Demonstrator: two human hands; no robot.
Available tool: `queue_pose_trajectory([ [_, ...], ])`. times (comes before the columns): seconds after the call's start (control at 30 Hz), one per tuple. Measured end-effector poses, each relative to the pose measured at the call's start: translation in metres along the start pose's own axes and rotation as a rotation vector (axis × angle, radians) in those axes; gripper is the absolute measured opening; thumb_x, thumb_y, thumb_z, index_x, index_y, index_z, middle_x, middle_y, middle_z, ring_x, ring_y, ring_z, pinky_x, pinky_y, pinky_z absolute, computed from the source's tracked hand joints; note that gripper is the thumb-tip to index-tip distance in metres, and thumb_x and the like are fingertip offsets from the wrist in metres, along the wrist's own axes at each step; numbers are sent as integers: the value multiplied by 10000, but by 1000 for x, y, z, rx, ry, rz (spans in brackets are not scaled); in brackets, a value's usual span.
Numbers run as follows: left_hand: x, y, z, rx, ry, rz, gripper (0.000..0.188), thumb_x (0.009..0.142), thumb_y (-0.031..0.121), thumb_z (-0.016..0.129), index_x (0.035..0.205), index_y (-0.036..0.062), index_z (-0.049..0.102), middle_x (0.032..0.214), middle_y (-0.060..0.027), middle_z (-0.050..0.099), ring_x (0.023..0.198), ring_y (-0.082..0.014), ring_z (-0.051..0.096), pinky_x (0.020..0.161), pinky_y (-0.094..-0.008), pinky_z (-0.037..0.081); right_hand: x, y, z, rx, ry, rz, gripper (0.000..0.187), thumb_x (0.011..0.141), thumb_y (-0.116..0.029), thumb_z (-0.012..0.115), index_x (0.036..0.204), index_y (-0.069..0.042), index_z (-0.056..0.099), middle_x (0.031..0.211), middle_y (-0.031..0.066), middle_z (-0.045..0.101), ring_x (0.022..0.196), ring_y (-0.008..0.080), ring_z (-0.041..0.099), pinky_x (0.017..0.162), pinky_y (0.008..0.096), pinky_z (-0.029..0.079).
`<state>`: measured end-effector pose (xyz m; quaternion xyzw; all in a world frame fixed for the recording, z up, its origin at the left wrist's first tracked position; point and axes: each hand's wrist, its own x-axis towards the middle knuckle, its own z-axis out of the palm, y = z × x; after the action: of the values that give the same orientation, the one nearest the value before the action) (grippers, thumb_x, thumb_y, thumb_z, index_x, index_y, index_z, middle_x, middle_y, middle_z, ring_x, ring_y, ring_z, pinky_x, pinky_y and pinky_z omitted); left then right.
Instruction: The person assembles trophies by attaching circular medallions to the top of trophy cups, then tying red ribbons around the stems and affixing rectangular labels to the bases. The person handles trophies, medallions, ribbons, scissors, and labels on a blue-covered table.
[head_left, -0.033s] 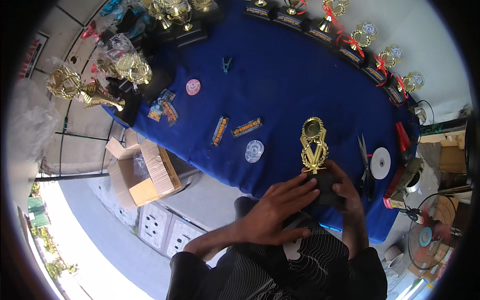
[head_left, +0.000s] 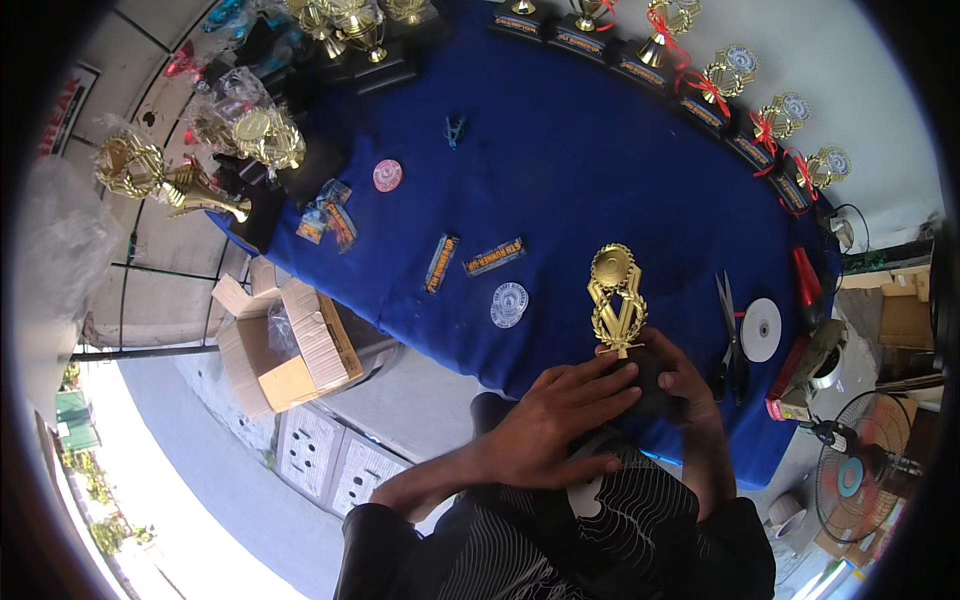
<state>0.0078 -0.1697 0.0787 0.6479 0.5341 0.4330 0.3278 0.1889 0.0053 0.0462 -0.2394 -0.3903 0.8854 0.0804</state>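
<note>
Nothing differs from the earlier frame: both hands, left hand (head_left: 556, 418) and right hand (head_left: 680, 378), still grasp the gold trophy (head_left: 616, 300) base on the blue worktop (head_left: 600, 170).

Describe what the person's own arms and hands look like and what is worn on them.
Both hands are bare: no gloves, and no rings or watch that can be made out. The left hand leads back along a forearm uncovered to about the elbow, where a dark sleeve begins. The right hand also has a bare forearm. The garment is black with thin white wavy lines.
</note>
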Motion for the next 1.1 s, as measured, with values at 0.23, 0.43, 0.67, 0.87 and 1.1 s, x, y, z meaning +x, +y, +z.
queue_pose_trajectory([
  [0.23, 6, -18, 22, -76, 132, -134, 444, 845, 66, 755, 1281, 18, 686, 1438, -199, 593, 1385, -381, 531, 1054, -462, 498, 8, 17, -27, -141, 119, 65, 501, 886, -168, 728, 1333, -30, 549, 1140, 109, 697, 1091, 185, 662, 989, 330, 506],
  [0.43, 3, -44, 2, 332, 624, -488, 251, 889, -14, 674, 1130, 1, 745, 1132, -154, 689, 1002, -344, 664, 895, -442, 535, -6, 8, -56, -569, 375, -36, 428, 875, -3, 597, 1303, -15, 578, 1043, 96, 705, 978, 153, 651, 870, 292, 518],
  [0.67, -5, -72, -21, 650, 564, -528, 277, 877, -5, 662, 1142, 14, 739, 1116, -144, 671, 988, -346, 635, 850, -460, 532, -8, 16, -49, -653, 309, -202, 317, 894, -63, 668, 1207, -14, 652, 1033, 69, 689, 944, 140, 646, 780, 272, 510],
  [0.87, 7, -87, -22, 725, 476, -635, 333, 869, 75, 707, 1198, 25, 715, 1193, -141, 620, 1107, -346, 599, 899, -470, 528, -11, 8, -35, -811, 273, -132, 240, 885, -144, 739, 1074, 0, 695, 1036, 68, 687, 961, 147, 640, 830, 305, 504],
  [1.1, 11, -93, -26, 725, 537, -678, 239, 830, 83, 787, 1050, 34, 706, 1094, -131, 640, 1054, -334, 645, 865, -445, 536, -15, 35, -14, -663, 465, -78, 178, 900, -128, 723, 1015, 0, 679, 980, 91, 674, 937, 155, 634, 822, 311, 493],
])
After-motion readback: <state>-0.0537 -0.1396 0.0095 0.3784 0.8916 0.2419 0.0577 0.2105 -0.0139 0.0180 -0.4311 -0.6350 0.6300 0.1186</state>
